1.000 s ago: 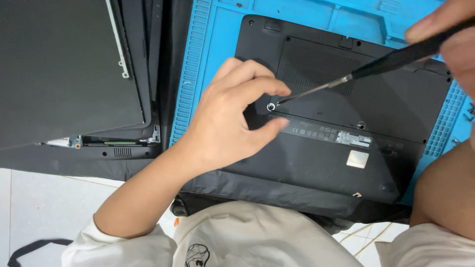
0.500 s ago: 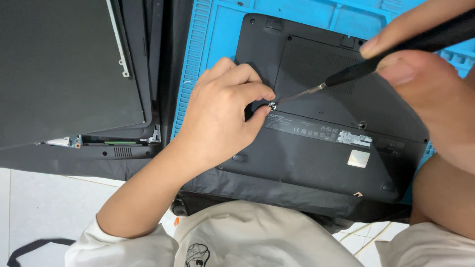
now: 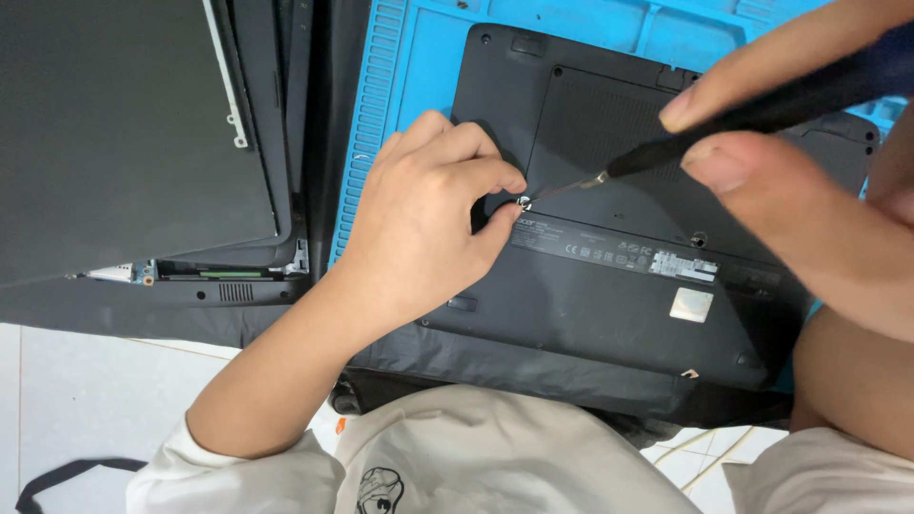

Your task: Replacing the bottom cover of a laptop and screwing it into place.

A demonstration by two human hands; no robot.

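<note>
Screwdriver [image 3: 762, 109] handle cut off; screw [image 3: 525, 202] too small

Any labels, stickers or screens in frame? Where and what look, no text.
Long label strip: on the upturned black laptop base, right of the screwdriver tip; dark with small white print and marks.
Square sticker: below the strip's right end; plain silvery grey.
Display panel: far left, dark grey, unlit.
</note>
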